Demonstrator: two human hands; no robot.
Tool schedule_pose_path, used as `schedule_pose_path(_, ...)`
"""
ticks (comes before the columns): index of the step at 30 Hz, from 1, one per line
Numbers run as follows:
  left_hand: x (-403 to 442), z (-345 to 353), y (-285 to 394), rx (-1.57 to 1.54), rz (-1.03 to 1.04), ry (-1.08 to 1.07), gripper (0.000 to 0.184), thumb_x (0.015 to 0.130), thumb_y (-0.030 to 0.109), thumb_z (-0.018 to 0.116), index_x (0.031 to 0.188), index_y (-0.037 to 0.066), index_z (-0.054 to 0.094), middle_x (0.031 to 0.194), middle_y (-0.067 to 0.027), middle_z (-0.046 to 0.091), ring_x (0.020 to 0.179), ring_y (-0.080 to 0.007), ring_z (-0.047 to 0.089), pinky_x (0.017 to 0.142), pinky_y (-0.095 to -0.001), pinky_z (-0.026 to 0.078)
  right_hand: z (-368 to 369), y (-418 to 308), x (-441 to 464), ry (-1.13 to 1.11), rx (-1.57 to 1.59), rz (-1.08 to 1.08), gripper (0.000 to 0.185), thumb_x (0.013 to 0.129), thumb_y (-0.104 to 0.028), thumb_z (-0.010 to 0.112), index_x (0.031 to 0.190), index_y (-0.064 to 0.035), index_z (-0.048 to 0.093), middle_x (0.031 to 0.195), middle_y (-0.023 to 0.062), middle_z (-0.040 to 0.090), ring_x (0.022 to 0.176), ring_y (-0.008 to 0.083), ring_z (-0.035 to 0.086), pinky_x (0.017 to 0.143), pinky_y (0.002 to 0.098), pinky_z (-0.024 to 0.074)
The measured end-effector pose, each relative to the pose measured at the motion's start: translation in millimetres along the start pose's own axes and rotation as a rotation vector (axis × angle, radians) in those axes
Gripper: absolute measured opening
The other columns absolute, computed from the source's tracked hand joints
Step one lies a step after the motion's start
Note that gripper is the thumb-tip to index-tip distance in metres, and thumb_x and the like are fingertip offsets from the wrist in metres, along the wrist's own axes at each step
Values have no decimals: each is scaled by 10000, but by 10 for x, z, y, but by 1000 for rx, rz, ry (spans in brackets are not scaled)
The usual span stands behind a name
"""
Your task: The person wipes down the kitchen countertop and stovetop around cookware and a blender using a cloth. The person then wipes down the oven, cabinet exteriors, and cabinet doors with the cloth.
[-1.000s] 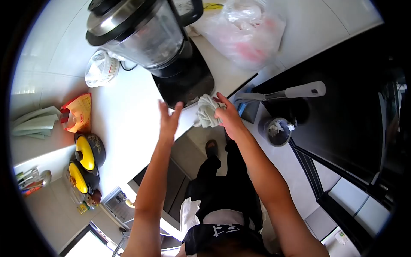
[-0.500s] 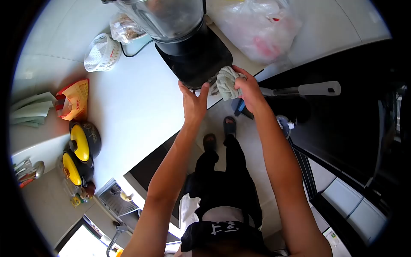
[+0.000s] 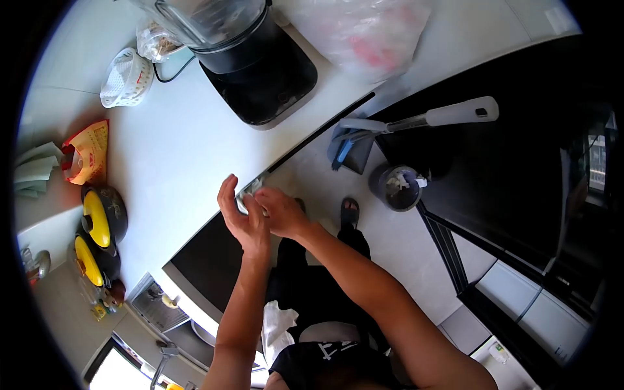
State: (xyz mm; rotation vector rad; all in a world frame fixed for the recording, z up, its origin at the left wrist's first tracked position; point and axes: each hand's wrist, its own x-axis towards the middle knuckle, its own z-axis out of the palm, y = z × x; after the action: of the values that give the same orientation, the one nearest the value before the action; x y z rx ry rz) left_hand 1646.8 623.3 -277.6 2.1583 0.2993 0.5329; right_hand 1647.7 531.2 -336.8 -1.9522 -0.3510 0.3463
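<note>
A crumpled light grey-green cloth (image 3: 251, 188) is between my two hands, above the counter's front edge. My right hand (image 3: 283, 211) is closed on the cloth, with the back of the hand towards me. My left hand (image 3: 244, 224) is cupped beside it, fingers loosely curved and apart from the thumb. Part of the cloth shows between them, and the rest is hidden. The blender (image 3: 266, 84) stands farther back on the white counter (image 3: 169, 149), with its black base and clear jar; neither hand touches it.
A plastic bag (image 3: 364, 39) sits behind the blender. At the left are a white basket (image 3: 128, 78), a red-yellow packet (image 3: 91, 153) and black pots with yellow lids (image 3: 97, 218). A long-handled dustpan (image 3: 354, 146) and a bin (image 3: 395, 187) stand beyond the counter edge.
Both hands have left the front of the blender base and come back towards me and to the left. The cloth has moved with my right hand, and the left hand is now beside it.
</note>
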Motion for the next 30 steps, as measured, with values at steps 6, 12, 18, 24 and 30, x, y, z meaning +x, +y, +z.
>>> schedule_pose_path(6, -483, 1298, -9, -103, -72, -615, 369, 865, 83, 654, 1226, 28, 607, 1215, -189, 634, 1079, -339, 650, 909, -418, 533, -528, 1310, -1191, 24, 19, 135, 312, 759, -77, 646, 1070, -64, 637, 1083, 131, 622, 1035, 329, 611, 894, 408, 500)
schedule_pose_path(12, -731, 3128, 482, 21, 47, -321, 760, 757, 252, 802, 1354, -9, 412, 1270, -279, 550, 1079, -444, 585, 923, -465, 487, -1733, 2104, -2903, 252, -76, 418, 342, 768, -45, 661, 1108, -14, 652, 1070, 151, 624, 994, 308, 634, 892, 369, 515)
schedule_pose_path(18, -737, 3460, 758, -146, -387, -247, 564, 728, 223, 791, 1131, -3, 468, 1155, -261, 572, 1011, -471, 588, 867, -529, 491, -2083, 2447, -4033, 438, 199, 817, 319, 823, -39, 688, 1137, -4, 644, 1073, 111, 643, 960, 208, 658, 847, 333, 547)
schedule_pose_path(24, -835, 3529, 986, -82, -292, -273, 566, 711, 241, 803, 1105, -31, 501, 1064, -271, 635, 963, -458, 636, 840, -505, 513, -1868, 2627, -4113, 393, 266, 745, 334, 796, -6, 668, 1129, -10, 652, 1095, 114, 621, 1007, 222, 635, 889, 336, 522)
schedule_pose_path(30, -939, 3543, 1143, -178, -296, -395, 581, 718, 174, 787, 1158, 6, 449, 1132, -256, 587, 956, -477, 621, 853, -525, 524, -1908, 2274, -3580, 268, 41, 567, 359, 771, -39, 678, 1129, -30, 653, 1118, 155, 632, 1031, 320, 642, 913, 379, 521)
